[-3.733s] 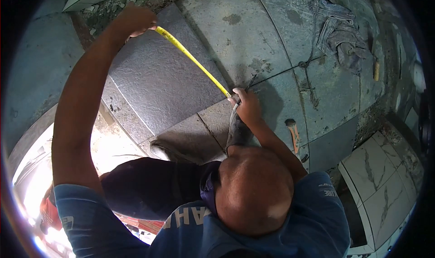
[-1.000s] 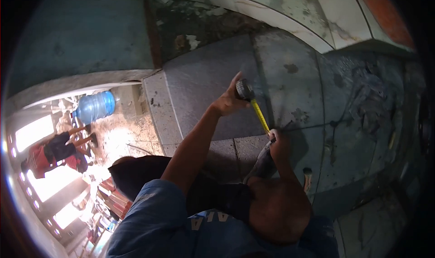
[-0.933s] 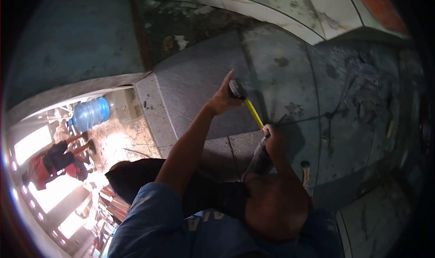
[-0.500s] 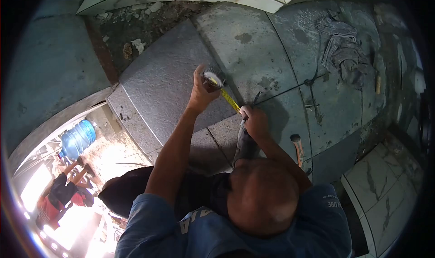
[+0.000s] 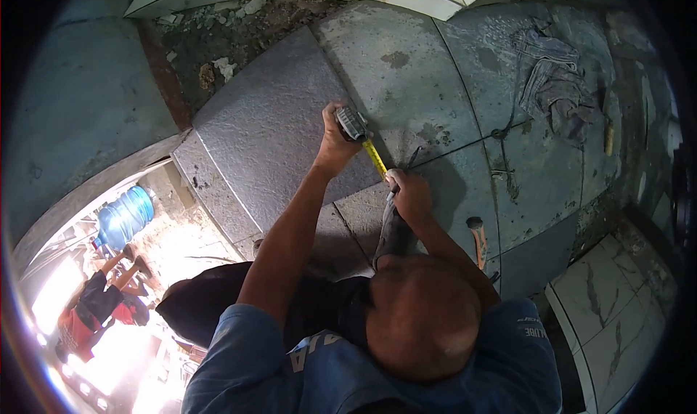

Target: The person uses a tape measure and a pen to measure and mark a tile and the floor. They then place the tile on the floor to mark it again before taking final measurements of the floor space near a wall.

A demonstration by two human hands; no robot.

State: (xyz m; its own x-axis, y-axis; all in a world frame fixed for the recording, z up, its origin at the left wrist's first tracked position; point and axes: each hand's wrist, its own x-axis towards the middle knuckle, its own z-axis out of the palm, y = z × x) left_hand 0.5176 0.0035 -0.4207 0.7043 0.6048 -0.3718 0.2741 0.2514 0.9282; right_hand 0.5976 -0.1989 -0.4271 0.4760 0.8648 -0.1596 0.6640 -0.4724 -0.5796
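My left hand (image 5: 335,147) is wrapped around the case of a tape measure (image 5: 352,123), just above the edge of a dark grey textured tile (image 5: 268,116). A short length of yellow tape blade (image 5: 376,158) runs from the case to my right hand (image 5: 411,197). The fingers of my right hand pinch the blade's end near the tile's lower right corner. A slim dark pencil-like stick (image 5: 414,155) also projects from that hand. Under both hands lie the dark tile and the lighter, stained floor tiles (image 5: 428,72).
A hammer-like tool with a wooden handle (image 5: 478,241) lies right of my right arm. A crumpled grey cloth (image 5: 559,94) is at the upper right. Rubble (image 5: 218,43) fills a gap at the upper left. Beyond the doorway are a blue water jug (image 5: 125,218) and another person (image 5: 102,309).
My left hand has turned the tape case and shifted slightly right and down, so the visible blade looks a little shorter. My right hand stays nearly where it was.
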